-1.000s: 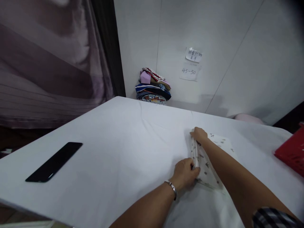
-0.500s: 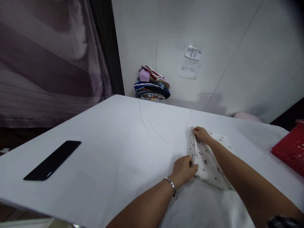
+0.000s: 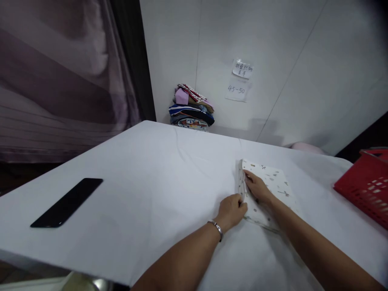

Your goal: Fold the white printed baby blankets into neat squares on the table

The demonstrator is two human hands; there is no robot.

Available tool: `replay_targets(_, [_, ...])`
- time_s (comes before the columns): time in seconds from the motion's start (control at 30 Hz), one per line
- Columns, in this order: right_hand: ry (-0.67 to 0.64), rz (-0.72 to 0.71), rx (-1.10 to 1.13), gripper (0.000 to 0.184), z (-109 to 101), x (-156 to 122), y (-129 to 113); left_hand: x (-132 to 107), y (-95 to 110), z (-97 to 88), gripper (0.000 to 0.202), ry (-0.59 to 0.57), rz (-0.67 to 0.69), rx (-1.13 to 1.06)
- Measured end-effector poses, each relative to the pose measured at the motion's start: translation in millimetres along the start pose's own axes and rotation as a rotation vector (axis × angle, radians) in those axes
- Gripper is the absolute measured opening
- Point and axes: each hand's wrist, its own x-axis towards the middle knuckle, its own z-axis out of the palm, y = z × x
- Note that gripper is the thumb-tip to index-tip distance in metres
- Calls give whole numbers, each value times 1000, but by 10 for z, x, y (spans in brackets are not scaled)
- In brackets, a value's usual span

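A white folded cloth [image 3: 277,184] with small brown and grey prints lies flat on the white table [image 3: 127,202], right of the middle. My left hand [image 3: 230,211], with a silver bracelet at its wrist, is closed on the cloth's near left corner, thumb on top. On the cloth's left edge, farther up, rests my right hand [image 3: 257,188]; its fingers are bent over the layered edge and seem to pinch it. Part of the cloth's right side is hidden under my right forearm.
A black flat slab [image 3: 68,202], like a phone or tablet, lies on the table's left. A red plastic basket [image 3: 363,182] stands at the right edge. Folded clothes [image 3: 191,109] are stacked behind the table by the wall. Paper notes [image 3: 238,89] hang above.
My right hand has slid from the far left corner of the cloth toward me along its edge. My left hand keeps its hold on the near corner. The view has turned slightly right.
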Motion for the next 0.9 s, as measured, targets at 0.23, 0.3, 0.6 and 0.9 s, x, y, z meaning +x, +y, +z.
replay_targets(0.23, [9, -167, -213, 45, 258, -362, -13, -7, 41, -50, 15, -29, -16, 25])
replay_targets(0.3, [-16, -166, -243, 46, 272, -322, 2, -9, 42, -46, 16, -23, -9, 28])
replay_targets(0.6, [26, -189, -107, 48, 154, -835, -178, -40, 31, -24, 20, -13, 12, 75])
replay_targets(0.9, [-7, -344, -599, 64, -52, -1443, -173, -41, 38, -21, 20, -8, 19, 65])
